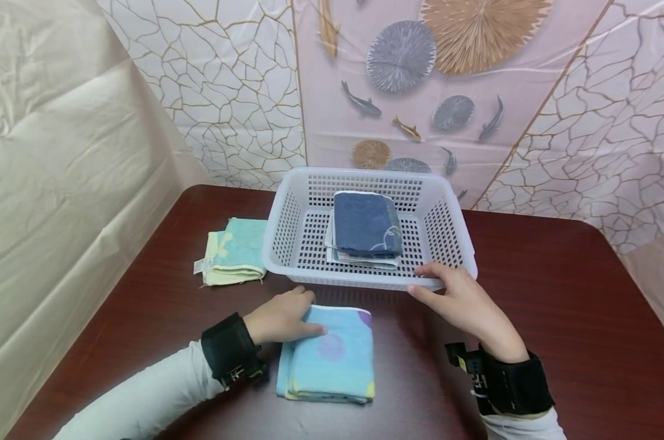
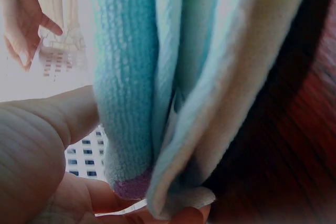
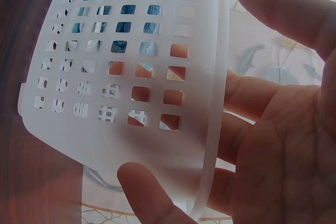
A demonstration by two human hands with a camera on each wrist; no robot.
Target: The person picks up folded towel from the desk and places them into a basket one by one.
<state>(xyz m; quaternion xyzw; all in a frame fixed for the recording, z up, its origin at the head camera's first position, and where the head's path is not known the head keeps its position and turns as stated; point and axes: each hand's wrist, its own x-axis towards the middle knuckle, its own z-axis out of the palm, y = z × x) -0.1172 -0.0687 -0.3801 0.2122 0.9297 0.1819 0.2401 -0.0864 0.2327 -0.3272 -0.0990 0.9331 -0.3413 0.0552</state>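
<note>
Pinches the light-blue towel [image 1: 337, 373] near its eleven o'clock corner with the left hand [image 1: 281, 316], laying the thumb on the upper face and reaching past the edge with the fingers. Lies folded on the brown table [image 1: 557, 287], at four o'clock from that hand and between six and seven o'clock from the white basket [image 1: 337, 278], near but apart. Shows in the left wrist view as soft stacked folds, right against thumb and fingers.

Straddles the basket's rim at four o'clock with the right hand [image 1: 471, 304], spread fairly wide; cannot tell whether clamping or merely resting. Shows fingers through the wall's holes in the right wrist view.

Stacked around the basket's middle: a folded dark-blue towel [image 1: 367, 223] over a paler cloth [image 1: 359, 261]. Set just beside the basket at nine o'clock: a folded teal-and-yellow towel [image 1: 244, 238], with a white tag [image 1: 202, 265] at eight o'clock.
</note>
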